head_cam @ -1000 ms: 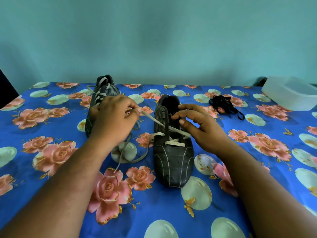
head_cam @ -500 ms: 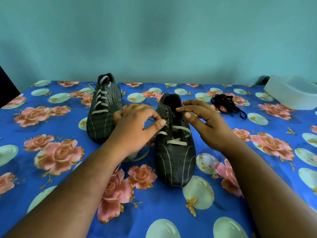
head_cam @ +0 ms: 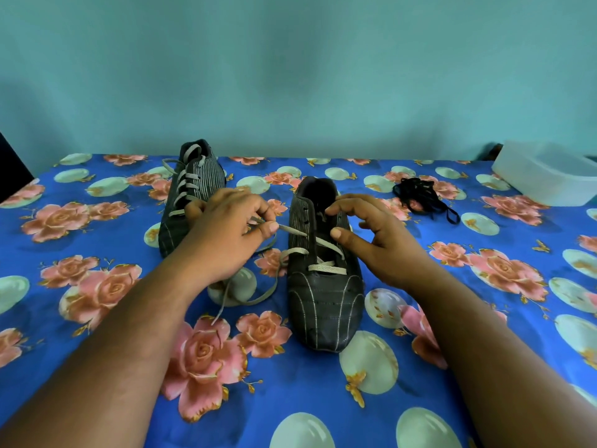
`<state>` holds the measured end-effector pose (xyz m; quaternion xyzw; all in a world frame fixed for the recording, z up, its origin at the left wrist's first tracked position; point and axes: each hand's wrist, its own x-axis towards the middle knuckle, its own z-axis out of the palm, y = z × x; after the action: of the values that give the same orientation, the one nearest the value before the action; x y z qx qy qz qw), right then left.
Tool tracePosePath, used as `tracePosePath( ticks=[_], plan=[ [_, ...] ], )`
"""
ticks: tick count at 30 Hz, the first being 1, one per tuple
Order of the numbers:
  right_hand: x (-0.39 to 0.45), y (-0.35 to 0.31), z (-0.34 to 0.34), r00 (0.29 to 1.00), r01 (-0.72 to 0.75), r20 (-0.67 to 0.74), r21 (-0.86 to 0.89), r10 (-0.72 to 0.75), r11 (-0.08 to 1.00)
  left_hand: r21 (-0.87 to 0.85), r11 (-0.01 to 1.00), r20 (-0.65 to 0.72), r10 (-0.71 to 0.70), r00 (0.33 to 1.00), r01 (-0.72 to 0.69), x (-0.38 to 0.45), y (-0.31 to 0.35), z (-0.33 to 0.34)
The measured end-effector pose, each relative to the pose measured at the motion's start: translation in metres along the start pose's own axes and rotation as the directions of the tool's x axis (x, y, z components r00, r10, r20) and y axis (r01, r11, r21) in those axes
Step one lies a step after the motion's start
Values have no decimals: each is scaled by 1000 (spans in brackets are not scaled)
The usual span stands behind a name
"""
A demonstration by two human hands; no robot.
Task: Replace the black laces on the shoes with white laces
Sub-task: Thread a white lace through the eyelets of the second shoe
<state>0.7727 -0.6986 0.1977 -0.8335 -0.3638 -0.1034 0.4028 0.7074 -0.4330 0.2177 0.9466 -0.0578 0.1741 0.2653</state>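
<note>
Two dark striped shoes stand on the floral cloth. The right shoe point(head_cam: 323, 295) is in the middle, with a white lace point(head_cam: 326, 269) threaded through its lower eyelets. My left hand point(head_cam: 226, 240) pinches that lace just left of the shoe, and the strand runs taut to the eyelets. The lace's loose end point(head_cam: 255, 297) loops on the cloth below my wrist. My right hand point(head_cam: 378, 240) hovers at the shoe's right side, fingers curled near the upper eyelets, holding nothing that I can see. The left shoe point(head_cam: 190, 189), fully laced in white, stands behind my left hand.
A pile of black laces point(head_cam: 423, 197) lies on the cloth at the back right. A white plastic box point(head_cam: 546, 176) sits at the far right corner. A dark object point(head_cam: 13, 169) is at the left edge. The wall is right behind the table.
My left hand has drawn the white lace out to the left again, pulling it taut. My right hand has stayed beside the shoe's opening.
</note>
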Motion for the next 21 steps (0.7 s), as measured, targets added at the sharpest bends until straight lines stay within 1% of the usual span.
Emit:
tracePosePath(
  ticks=[4, 7, 9, 12, 14, 17, 21],
  plan=[
    [-1, 1, 4, 1000, -6, -18, -17, 5, 1000, 13, 1000, 29, -5, 1000, 5, -3, 15, 7],
    [-2, 2, 6, 999, -40, 16, -35, 41, 999, 5, 1000, 33, 22, 999, -23, -5, 23, 19],
    [-1, 2, 6, 997, -61, 37, -24, 62, 998, -53, 998, 8, 34, 999, -33, -4, 19, 23],
    [0, 0, 6, 998, -55, 24, 15, 55, 998, -136, 991, -2, -5, 1000, 4, 0, 9, 21],
    [0, -1, 7, 999, -44, 17, 32, 44, 998, -98, 995, -15, -10, 1000, 9, 1, 4, 16],
    [0, 0, 7, 999, -41, 8, 21, 41, 999, 13, 1000, -42, 22, 999, -21, 0, 6, 14],
    [0, 0, 6, 999, -52, -2, 12, 52, 999, 90, 995, -57, 56, 997, -51, -3, 7, 6]
  ],
)
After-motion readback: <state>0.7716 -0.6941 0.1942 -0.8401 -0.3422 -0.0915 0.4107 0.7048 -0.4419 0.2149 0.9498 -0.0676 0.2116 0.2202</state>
